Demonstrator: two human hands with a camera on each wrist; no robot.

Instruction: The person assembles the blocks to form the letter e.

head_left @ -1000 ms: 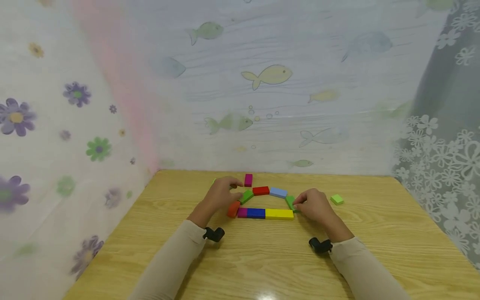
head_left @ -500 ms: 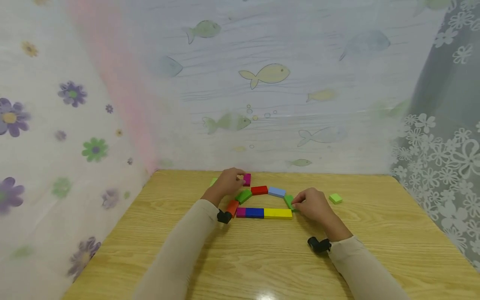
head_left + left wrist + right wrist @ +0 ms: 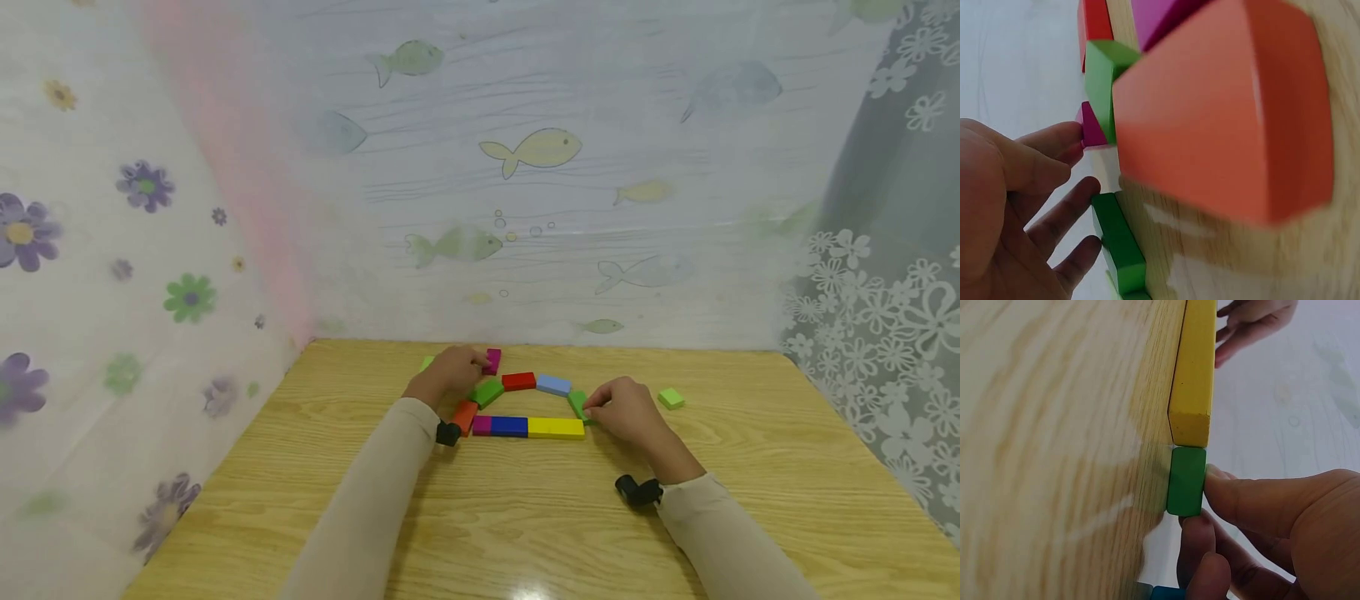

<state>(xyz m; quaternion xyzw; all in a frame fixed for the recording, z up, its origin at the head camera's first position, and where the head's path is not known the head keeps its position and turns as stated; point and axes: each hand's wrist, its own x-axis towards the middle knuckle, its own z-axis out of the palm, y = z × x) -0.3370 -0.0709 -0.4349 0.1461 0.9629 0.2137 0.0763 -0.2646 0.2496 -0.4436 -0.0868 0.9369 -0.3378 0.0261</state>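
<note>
My left hand (image 3: 452,372) reaches over the left of an arch of coloured blocks. In the left wrist view its fingertips touch a small magenta block (image 3: 1092,128), and the thumb appears apart from it. A green block (image 3: 1100,78) and an orange block (image 3: 1204,119) lie close by. My right hand (image 3: 627,412) pinches a green block (image 3: 1186,481) at the arch's right end, against the end of a yellow block (image 3: 1192,375). Red (image 3: 519,382) and light blue (image 3: 553,384) blocks form the arch's top. Fingers partly hide the green block in the head view.
Along the arch's base, a blue block (image 3: 509,427) lies between magenta and yellow ones. A lime block (image 3: 671,398) sits to the right. Another green block (image 3: 1119,244) lies below the left fingers. Printed curtains stand behind the wooden table (image 3: 480,517) and at its sides.
My left hand has moved from beside the left green block back to the magenta block, which now sits slightly turned. My right hand stays on its green block.
</note>
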